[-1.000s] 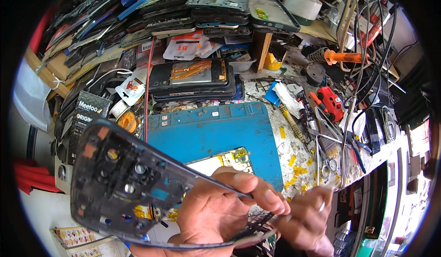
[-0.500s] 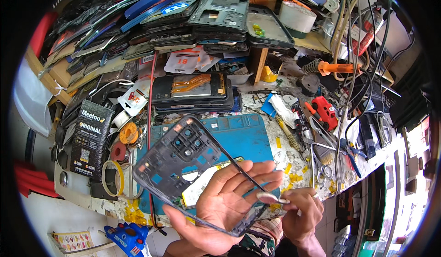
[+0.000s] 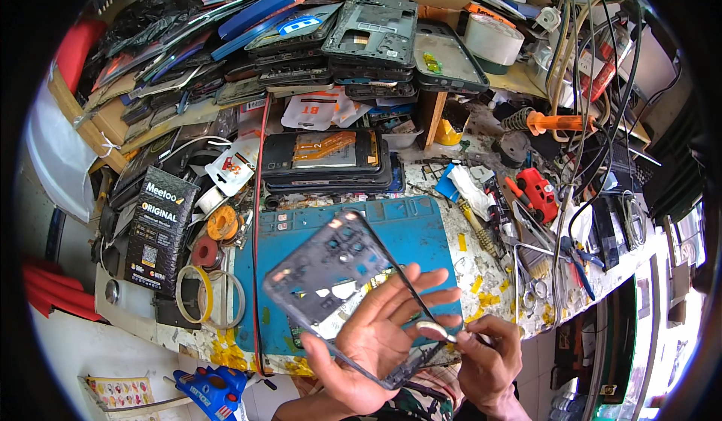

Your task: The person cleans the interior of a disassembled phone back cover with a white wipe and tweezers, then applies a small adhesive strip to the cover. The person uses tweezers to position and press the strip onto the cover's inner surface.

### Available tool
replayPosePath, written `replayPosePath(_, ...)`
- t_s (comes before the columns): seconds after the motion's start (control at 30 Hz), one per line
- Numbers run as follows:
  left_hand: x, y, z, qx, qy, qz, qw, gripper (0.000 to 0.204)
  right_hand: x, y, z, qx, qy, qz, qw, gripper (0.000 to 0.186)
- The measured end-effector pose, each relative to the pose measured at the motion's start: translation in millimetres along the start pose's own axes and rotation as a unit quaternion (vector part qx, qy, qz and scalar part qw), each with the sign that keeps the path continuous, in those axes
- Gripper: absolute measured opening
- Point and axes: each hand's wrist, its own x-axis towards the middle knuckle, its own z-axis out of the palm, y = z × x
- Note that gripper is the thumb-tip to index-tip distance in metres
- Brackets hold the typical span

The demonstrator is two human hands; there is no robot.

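My left hand [image 3: 372,353] supports a dark plastic phone frame [image 3: 304,270] tilted above the blue work mat [image 3: 410,225], its fingers loosely spread inside and around the frame's open part. My right hand [image 3: 489,361] is closed around a thin tool with a pale, oval end [image 3: 436,331], which touches or nearly touches the frame's narrow rail. Behind the frame an opened phone with pale and yellow parts lies on the mat, mostly hidden by the frame and my left hand.
Stacks of phone casings [image 3: 368,33] fill the back shelf, with piled phones [image 3: 316,158] below. Tape rolls [image 3: 194,293] and a black package [image 3: 158,229] stand left. Pliers [image 3: 579,263], a red toy car [image 3: 535,195], hanging cables and an orange-handled iron [image 3: 558,123] crowd the right.
The phone frame has moved down and to the right since a second ago and appears smaller. My left fingers have spread out. The whole bench sits lower in view.
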Motion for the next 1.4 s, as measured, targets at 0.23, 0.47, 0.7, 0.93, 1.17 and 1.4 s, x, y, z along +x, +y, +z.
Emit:
replayPosePath(0.23,-15,-13,5,0.058,0.011,-0.023,0.998,0.121,15,2,0,0.003,0.054,-0.030,0.998,0.059)
replayPosePath(0.47,-14,5,11,0.125,0.014,-0.200,0.972,0.128,27,16,-17,-0.024,0.042,-0.037,0.998,0.054)
replayPosePath(0.7,-11,12,4,0.101,-0.018,-0.266,0.958,0.130,35,28,-36,-0.033,-0.028,-0.085,0.995,0.043)
replayPosePath(0.93,-17,4,-4,0.058,0.001,-0.243,0.968,0.118,31,35,-38,0.006,-0.018,-0.100,0.995,0.042)
replayPosePath(1.17,-20,-1,-11,0.056,-0.077,-0.271,0.958,0.119,32,28,-43,0.013,-0.001,-0.085,0.996,0.037)
replayPosePath(1.4,-25,-4,-13,0.117,-0.102,-0.299,0.942,0.126,43,23,-43,-0.035,0.046,-0.113,0.992,0.037)
